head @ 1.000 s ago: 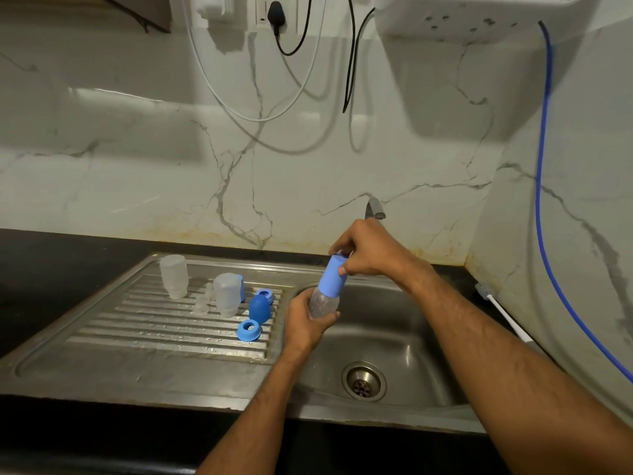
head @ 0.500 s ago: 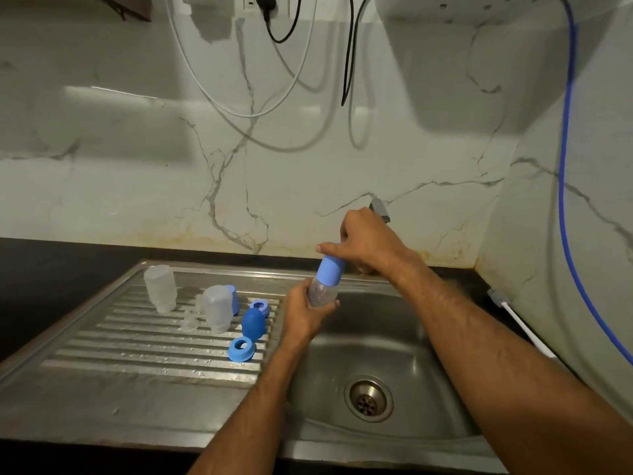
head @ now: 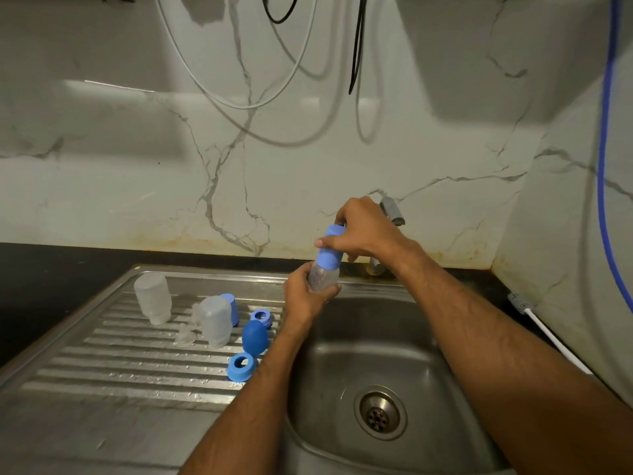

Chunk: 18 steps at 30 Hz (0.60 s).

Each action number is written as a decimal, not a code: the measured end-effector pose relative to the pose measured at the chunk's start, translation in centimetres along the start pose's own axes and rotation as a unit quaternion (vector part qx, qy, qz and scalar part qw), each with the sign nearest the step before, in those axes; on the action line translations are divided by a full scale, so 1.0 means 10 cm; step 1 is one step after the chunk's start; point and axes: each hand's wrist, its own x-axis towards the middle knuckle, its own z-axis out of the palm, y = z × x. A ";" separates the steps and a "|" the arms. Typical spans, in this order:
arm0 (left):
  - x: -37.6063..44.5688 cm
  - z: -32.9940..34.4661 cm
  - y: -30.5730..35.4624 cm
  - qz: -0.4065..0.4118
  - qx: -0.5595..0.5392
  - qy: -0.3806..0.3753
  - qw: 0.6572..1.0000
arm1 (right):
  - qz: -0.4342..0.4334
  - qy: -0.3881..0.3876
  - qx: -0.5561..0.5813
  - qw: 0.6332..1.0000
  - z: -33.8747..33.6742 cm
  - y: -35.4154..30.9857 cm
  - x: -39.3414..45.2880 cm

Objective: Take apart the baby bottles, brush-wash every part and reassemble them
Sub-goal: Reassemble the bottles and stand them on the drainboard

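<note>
Over the left rim of the sink basin (head: 383, 341), my left hand (head: 305, 296) grips the clear body of a baby bottle (head: 320, 277). My right hand (head: 363, 233) curls around its light blue cap (head: 329, 252) from above. On the ribbed drainboard (head: 102, 365) stand two clear bottle bodies upside down, one at the far left (head: 153, 298), the other nearer the middle (head: 215, 320). Beside them lie a clear nipple (head: 186, 337), a dark blue cap (head: 255, 337), a blue collar ring at the front (head: 240, 366), a second ring behind (head: 261, 317) and a blue part (head: 233, 308) behind the middle bottle.
A grey tap (head: 392, 210) juts from the marble wall behind my right hand. A white-handled bottle brush (head: 541, 329) lies on the dark counter right of the sink. The drain (head: 379, 413) sits in the basin floor. Cables hang on the wall above; a blue hose (head: 604, 159) runs down the right.
Both hands and the bottle have risen slightly toward the wall. My right hand keeps its hold on the blue cap and has shifted its fingers around it. The drainboard parts have not moved.
</note>
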 end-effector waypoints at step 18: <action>0.35 0.02 -0.25 -0.010 -0.008 0.016 1.000 | 0.014 0.027 0.066 0.997 0.36 0.15 0.35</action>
